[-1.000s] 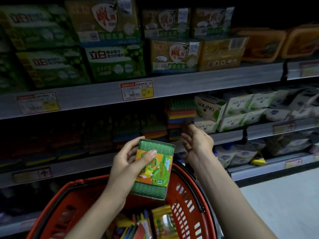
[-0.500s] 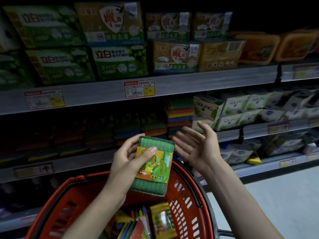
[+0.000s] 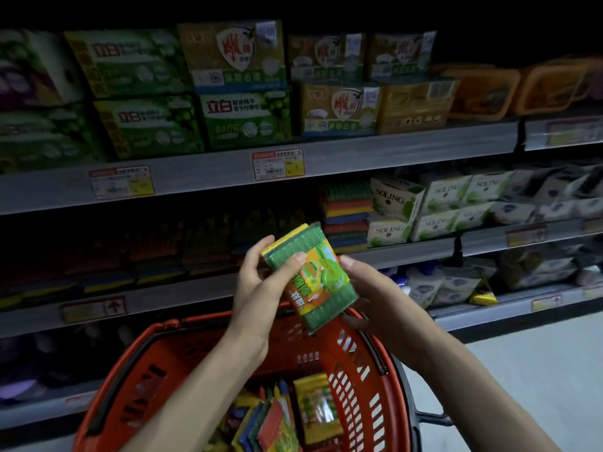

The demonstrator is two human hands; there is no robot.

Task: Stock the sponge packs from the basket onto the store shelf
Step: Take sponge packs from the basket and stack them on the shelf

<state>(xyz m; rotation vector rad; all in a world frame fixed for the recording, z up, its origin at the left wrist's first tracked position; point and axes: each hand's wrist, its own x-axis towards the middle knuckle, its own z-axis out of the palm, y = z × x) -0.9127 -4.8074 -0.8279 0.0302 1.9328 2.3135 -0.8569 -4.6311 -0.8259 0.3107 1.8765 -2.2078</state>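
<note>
**Both hands hold a sponge pack above the red basket**

A person stands facing dim store shelves, seen from a head-worn camera looking down at bare forearms. A red plastic basket [image 3: 375, 380] with slotted walls fills the bottom of the view.

Just above the basket's far rim, a sponge pack [image 3: 310, 275] is tilted, its top end leaning away to the left. It is a stack of green scouring pads with a yellow edge, wrapped in an orange and green label. The left hand [image 3: 261, 288] grasps the pack from the left side, thumb laid across the front label and fingers curled behind. The right hand [image 3: 375, 295] touches the pack's right edge, thumb up by its upper corner and fingers cupped beneath its lower end.

Inside the basket, more sponge packs [image 3: 293, 419] lie in a loose pile of yellow, red, blue and green.

Beyond the basket, the middle shelf [image 3: 408, 254] carries a stack of coloured sponges [image 3: 347, 215], just behind the held pack. Right of that stack sit white and green boxes marked SOLING [image 3: 434, 207]. Above, green and yellow soap boxes [image 3: 244, 86] line the upper shelf, and price tags [image 3: 278, 164] hang on its front edge.
</note>
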